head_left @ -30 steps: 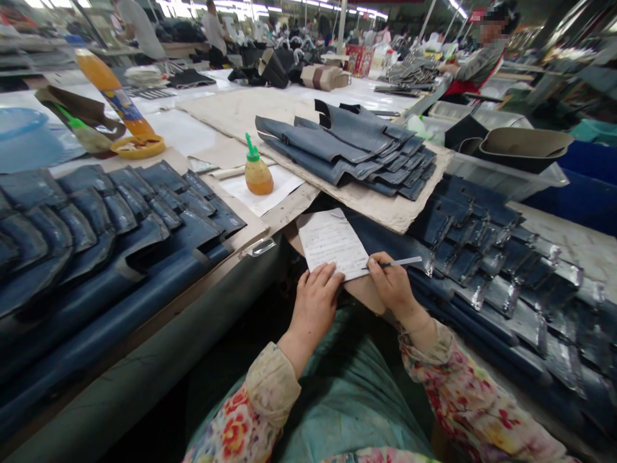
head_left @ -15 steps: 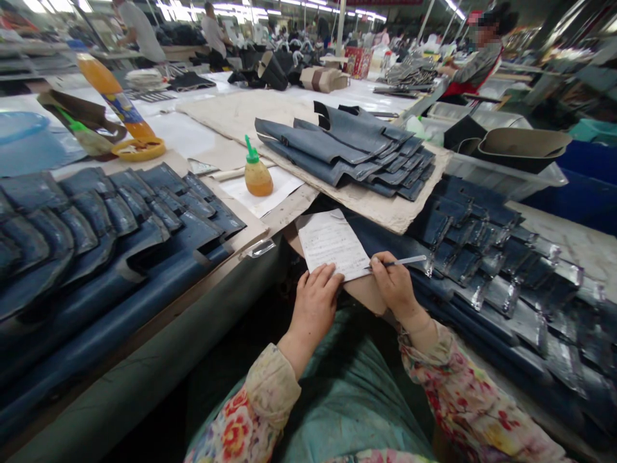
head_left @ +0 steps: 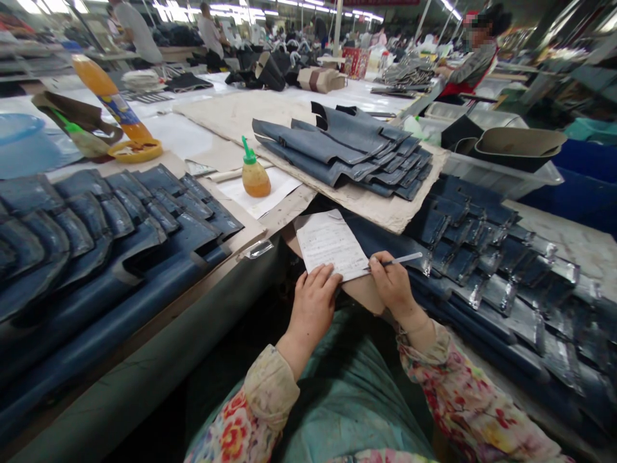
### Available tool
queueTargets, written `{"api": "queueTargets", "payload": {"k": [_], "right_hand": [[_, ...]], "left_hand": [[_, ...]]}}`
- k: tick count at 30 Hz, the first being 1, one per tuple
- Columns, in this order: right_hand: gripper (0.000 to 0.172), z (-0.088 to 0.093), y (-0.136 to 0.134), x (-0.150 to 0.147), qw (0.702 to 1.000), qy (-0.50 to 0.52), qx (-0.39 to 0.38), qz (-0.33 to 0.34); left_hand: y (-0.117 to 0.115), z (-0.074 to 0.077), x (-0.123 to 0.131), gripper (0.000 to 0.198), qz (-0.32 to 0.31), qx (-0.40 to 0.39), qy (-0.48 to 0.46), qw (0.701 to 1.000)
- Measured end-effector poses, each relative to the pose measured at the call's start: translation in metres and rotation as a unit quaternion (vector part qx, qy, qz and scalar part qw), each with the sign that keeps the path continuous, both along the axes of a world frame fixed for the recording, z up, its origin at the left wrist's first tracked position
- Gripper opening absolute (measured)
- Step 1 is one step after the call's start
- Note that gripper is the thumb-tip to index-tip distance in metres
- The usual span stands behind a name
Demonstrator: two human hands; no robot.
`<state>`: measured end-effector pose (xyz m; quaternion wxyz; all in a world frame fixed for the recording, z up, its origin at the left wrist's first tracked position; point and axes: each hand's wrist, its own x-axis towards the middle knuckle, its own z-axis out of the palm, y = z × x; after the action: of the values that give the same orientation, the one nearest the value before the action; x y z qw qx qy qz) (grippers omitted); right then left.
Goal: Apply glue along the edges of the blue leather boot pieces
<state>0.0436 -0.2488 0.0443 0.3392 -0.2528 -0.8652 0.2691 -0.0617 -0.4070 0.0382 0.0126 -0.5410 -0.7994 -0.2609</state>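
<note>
A white notepad [head_left: 330,238] covered in handwriting lies in front of me on a piece of brown board [head_left: 362,294]. My left hand [head_left: 314,299] rests flat on its lower left edge, fingers stretched out. In my right hand [head_left: 393,283] a slim pen [head_left: 407,258] is pinched, its tip at the pad's lower right corner and its pale end pointing right. Dark blue leather-like pieces [head_left: 501,270] overlap in rows to the right of my right hand. Beyond the pad, more blue pieces [head_left: 337,145] are stacked on a cream sheet [head_left: 405,215].
Overlapping blue pieces [head_left: 96,225] cover the left table. A small glue bottle [head_left: 255,179] with a green nozzle stands behind the pad. Farther left are an orange-filled bottle [head_left: 113,96] and a yellow lid [head_left: 135,152]. A co-worker [head_left: 470,61] is at the back right, near plastic bins [head_left: 511,173].
The view has shifted very slightly, so everything sits a little farther left. My left hand stays on the notepad, and my right hand still holds the pen at the same corner.
</note>
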Motion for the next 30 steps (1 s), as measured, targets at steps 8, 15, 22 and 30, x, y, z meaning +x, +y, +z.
{"api": "queueTargets", "payload": {"k": [8, 15, 22, 30], "right_hand": [[0.022, -0.0013, 0.0004, -0.0009, 1.000, 0.026, 0.016, -0.006], [0.022, -0.0025, 0.0021, -0.0005, 1.000, 0.018, 0.019, -0.016], [0.022, -0.0028, 0.0017, -0.0002, 0.999, 0.030, 0.019, -0.031], [0.022, -0.0041, 0.0032, -0.0002, 0.999, 0.023, 0.024, -0.036]], "left_hand": [[0.0003, 0.0003, -0.0001, 0.037, 0.002, -0.004, 0.000, 1.000], [-0.0003, -0.0011, 0.0000, 0.038, 0.001, -0.001, 0.006, 1.000], [0.0003, -0.0012, 0.0002, 0.040, 0.000, -0.002, 0.009, 1.000], [-0.0007, 0.0002, 0.0006, 0.039, 0.002, -0.005, 0.009, 1.000]]}}
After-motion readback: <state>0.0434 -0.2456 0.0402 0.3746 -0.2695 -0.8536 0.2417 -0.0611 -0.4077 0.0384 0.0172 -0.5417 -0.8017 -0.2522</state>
